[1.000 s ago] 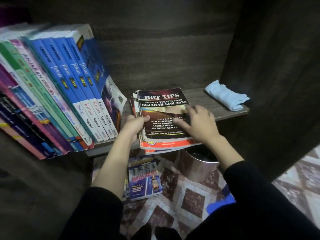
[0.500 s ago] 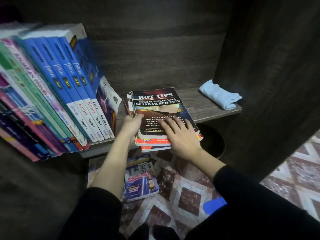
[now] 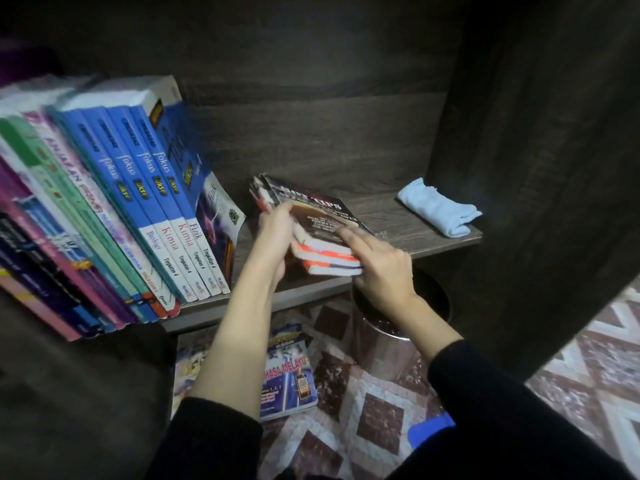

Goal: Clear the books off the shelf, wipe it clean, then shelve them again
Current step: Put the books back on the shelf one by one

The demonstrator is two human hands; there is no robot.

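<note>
We tipped the books [image 3: 322, 216] up to stand them; left hand [image 3: 277, 230] gripped them, right hand [image 3: 381, 268] pressed flat on top.

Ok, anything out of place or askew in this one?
Yes. The row of books on the shelf leans heavily left instead of standing upright, and a book lies on the floor below. The held stack is tilted, its edges uneven.
</note>
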